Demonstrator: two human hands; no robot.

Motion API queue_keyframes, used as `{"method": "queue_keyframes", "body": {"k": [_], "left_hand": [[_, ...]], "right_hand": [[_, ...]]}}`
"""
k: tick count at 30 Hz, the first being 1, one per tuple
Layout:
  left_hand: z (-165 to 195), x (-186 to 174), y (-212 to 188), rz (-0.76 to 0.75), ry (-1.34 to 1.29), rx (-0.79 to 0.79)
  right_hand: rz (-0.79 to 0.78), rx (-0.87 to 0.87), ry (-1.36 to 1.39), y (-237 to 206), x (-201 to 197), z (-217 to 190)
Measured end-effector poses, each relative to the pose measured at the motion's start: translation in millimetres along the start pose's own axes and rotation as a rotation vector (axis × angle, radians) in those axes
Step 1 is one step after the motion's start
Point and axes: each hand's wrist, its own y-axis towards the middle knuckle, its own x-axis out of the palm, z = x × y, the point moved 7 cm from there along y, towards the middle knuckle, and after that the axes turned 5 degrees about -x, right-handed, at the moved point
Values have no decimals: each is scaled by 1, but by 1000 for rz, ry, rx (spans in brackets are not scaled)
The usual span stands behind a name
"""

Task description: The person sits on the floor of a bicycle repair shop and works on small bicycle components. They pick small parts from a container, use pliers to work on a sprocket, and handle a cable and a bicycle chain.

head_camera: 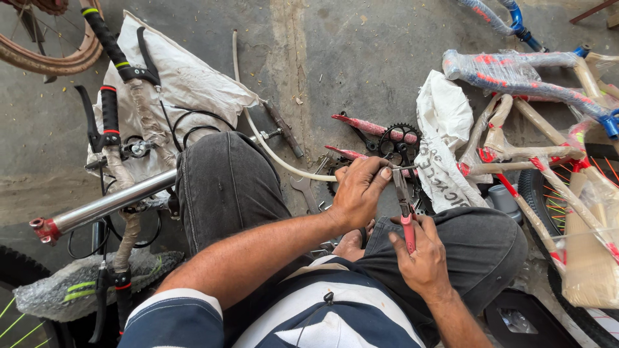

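Squatting on the concrete floor [361,58], the person grips red-handled pliers [405,209] in the right hand [422,258], fingers wrapped around the handles. Left hand [360,192] pinches a small part at the plier tips, just in front of the black chainring [398,143]. Judgement: steady the part, squeeze evenly, keep fingertips off the tips.

Right hand [422,258] grips red-handled pliers [405,209], whose tip meets the left hand [358,193] above the chainring [398,143].
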Motion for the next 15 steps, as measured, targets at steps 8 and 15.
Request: {"method": "queue_keyframes", "body": {"k": [8, 15], "left_hand": [[-14, 8, 6, -329, -186, -186], [5, -9, 5, -188, -339, -7]], "right_hand": [[-11, -221, -76, 22, -15, 19], [2, -186, -45, 20, -16, 14]]}}
